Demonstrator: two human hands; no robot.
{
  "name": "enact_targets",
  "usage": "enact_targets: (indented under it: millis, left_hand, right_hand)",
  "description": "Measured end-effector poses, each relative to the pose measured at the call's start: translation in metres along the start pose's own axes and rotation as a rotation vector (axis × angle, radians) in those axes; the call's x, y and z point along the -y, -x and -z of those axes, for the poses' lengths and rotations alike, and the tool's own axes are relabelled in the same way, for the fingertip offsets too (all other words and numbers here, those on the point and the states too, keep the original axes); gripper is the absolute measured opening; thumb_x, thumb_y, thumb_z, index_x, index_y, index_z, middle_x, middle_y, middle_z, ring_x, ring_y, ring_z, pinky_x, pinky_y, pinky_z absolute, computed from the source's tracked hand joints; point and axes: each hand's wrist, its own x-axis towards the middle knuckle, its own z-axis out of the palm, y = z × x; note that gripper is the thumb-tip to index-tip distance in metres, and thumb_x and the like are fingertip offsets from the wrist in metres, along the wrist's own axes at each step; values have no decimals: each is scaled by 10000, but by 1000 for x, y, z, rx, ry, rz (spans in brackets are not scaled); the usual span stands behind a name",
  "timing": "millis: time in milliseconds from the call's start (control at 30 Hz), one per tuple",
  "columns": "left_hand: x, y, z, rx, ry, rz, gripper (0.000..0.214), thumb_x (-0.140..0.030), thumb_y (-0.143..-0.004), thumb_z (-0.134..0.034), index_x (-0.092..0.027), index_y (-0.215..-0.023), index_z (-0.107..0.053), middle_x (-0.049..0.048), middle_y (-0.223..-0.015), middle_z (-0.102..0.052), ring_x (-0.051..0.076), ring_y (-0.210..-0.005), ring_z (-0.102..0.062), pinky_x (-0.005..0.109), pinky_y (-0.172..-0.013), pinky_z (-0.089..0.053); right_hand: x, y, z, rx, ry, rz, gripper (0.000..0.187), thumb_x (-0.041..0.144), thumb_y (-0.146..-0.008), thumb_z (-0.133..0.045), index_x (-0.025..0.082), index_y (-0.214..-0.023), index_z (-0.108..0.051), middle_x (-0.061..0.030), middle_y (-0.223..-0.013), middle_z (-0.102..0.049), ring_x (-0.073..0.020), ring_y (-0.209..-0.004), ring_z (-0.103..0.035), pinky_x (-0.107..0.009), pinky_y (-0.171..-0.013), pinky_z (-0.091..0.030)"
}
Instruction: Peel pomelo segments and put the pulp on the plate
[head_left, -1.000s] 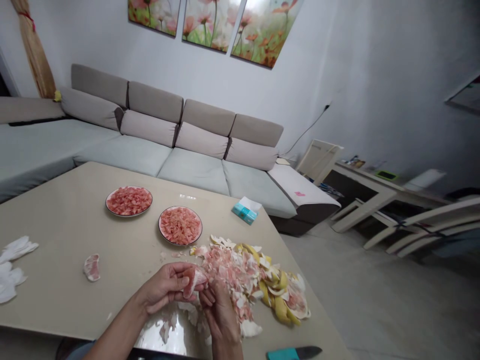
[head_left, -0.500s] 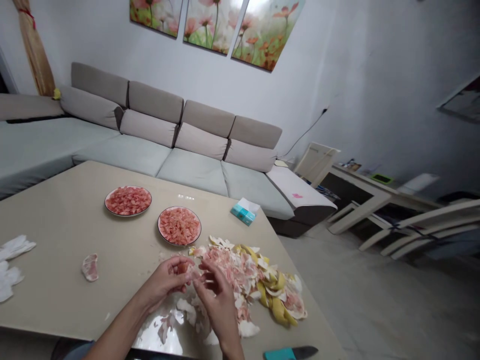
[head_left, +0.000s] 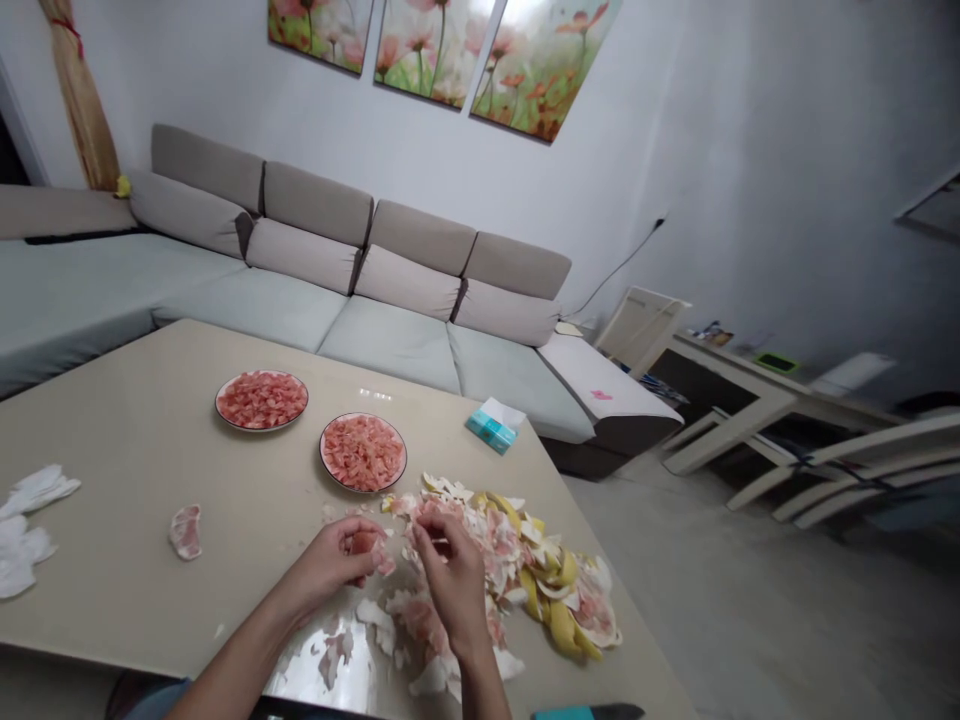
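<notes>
My left hand (head_left: pixel 334 562) is curled round a pink pomelo segment (head_left: pixel 373 549) just above the table. My right hand (head_left: pixel 451 578) is beside it, fingers pinched on a strip of white membrane pulled from that segment. Both hands hover over the near end of a heap of pink-white membrane and yellow peel scraps (head_left: pixel 517 570). Two plates of peeled pink flesh, one (head_left: pixel 363 452) close and one (head_left: pixel 261 400) farther left, stand beyond my hands. A lone unpeeled segment (head_left: pixel 185 531) lies on the table to the left.
The beige table (head_left: pixel 127 440) ends close to me and to the right. A teal-handled knife (head_left: pixel 592 712) lies at the near right edge. A teal tissue pack (head_left: pixel 492 423) sits at the far edge, white gloves (head_left: pixel 26 520) at the left. A grey sofa (head_left: pixel 315 290) stands behind.
My hands have moved away from me and slightly apart. The right hand has turned from under the segment to beside it, pinching membrane off; the view shifted slightly.
</notes>
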Motion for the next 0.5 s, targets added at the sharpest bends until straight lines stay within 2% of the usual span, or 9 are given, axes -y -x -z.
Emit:
enact_targets:
  millis: [133, 233, 300, 400, 500]
  left_hand:
    - [4, -4, -3, -39, 39, 27, 421, -313, -622, -822, -138, -983, -692, 60, -840, -682, 171, -717, -615, 252, -613, -456]
    - [6, -7, -2, -64, 88, 27, 464, -352, -639, -811, -135, -1026, -676, 97, -954, -680, 201, -792, -647, 304, -710, -495]
    - [6, -9, 1, -87, 119, 13, 514, -366, -637, -815, -143, -1070, -651, 106, -1000, -670, 209, -822, -655, 324, -750, -500]
    - [4, -11, 5, -125, 156, -13, 581, -344, -596, -849, -168, -1098, -615, 93, -1001, -663, 198, -804, -659, 320, -744, -502]
    - [0, -11, 6, -168, 182, -32, 521, -328, -574, -864, -169, -1004, -617, 79, -986, -662, 178, -772, -661, 302, -731, -501]
  right_hand:
    - [-10, -48, -28, 26, -35, 32, 90, 263, -790, -643, 206, -749, -699, -39, -785, -681, -191, -732, -622, -284, -666, -507]
    - [-17, -90, -54, 56, -65, 50, 126, 235, -748, -640, 202, -826, -732, -55, -860, -719, -203, -763, -650, -317, -722, -524]
    - [-21, -107, -66, 67, -81, 53, 181, 221, -728, -639, 203, -871, -749, -71, -952, -737, -226, -861, -665, -349, -807, -521]
    - [-29, -106, -68, 46, -94, 36, 204, 249, -773, -604, 199, -902, -754, -81, -1019, -738, -244, -975, -655, -377, -899, -492]
    - [-37, -79, -61, 37, -105, -17, 255, 319, -840, -560, 171, -941, -741, -89, -925, -755, -235, -857, -688, -363, -795, -533]
